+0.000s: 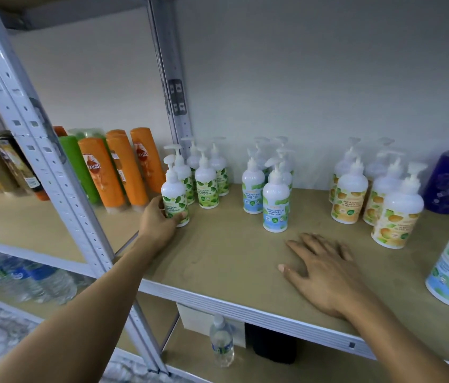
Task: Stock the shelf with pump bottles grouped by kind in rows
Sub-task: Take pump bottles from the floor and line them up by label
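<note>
Shelf board (226,252) under both hands. Beyond the right hand (325,272), resting flat with fingers spread, stand mint-label bottles (275,205); orange-label bottles (351,197) stand to its right. The left hand (160,219) grips a green-leaf pump bottle (175,194), upright on the board.

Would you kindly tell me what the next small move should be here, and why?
Probably let go: the left hand grips the green-leaf bottle, which already seems to stand upright on the shelf at the front of its matching row.
</note>
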`<action>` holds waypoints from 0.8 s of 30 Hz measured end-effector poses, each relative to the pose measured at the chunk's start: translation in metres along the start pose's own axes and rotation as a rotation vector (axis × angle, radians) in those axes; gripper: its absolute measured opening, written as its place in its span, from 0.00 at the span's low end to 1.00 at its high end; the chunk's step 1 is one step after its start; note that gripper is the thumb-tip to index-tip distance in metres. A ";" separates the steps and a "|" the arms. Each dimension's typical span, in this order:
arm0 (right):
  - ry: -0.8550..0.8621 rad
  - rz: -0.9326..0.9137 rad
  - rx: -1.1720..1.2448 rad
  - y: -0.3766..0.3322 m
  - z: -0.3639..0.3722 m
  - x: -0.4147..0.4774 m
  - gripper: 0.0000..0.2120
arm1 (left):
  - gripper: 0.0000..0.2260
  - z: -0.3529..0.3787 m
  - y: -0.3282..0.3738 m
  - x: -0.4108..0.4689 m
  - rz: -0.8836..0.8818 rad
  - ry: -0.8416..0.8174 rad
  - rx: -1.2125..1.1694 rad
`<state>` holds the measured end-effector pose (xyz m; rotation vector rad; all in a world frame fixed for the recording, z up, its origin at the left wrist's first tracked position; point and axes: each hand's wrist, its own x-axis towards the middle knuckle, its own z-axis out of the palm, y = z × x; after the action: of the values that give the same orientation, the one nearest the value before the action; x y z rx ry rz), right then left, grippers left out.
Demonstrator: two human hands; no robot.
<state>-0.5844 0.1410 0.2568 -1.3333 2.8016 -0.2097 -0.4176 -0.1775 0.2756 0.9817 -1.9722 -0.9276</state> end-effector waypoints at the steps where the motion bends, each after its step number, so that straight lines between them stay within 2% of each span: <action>1: 0.000 -0.001 0.002 0.000 0.000 0.000 0.38 | 0.29 0.002 0.001 0.004 -0.002 -0.002 0.002; 9: 0.016 -0.001 0.001 0.000 -0.001 0.000 0.46 | 0.29 0.010 -0.005 0.017 -0.027 0.028 -0.012; 16: 0.007 0.001 0.006 0.000 0.000 0.001 0.46 | 0.38 0.012 -0.007 0.015 -0.084 0.066 -0.029; 20: -0.004 -0.002 0.003 0.000 0.000 0.000 0.44 | 0.30 0.016 -0.005 0.015 -0.074 0.095 0.059; 24: -0.014 0.000 0.004 -0.001 -0.002 -0.001 0.40 | 0.28 0.015 -0.006 0.016 -0.069 0.123 0.046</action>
<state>-0.5836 0.1414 0.2588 -1.3282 2.7882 -0.2049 -0.4353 -0.1895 0.2678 1.1122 -1.8742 -0.8425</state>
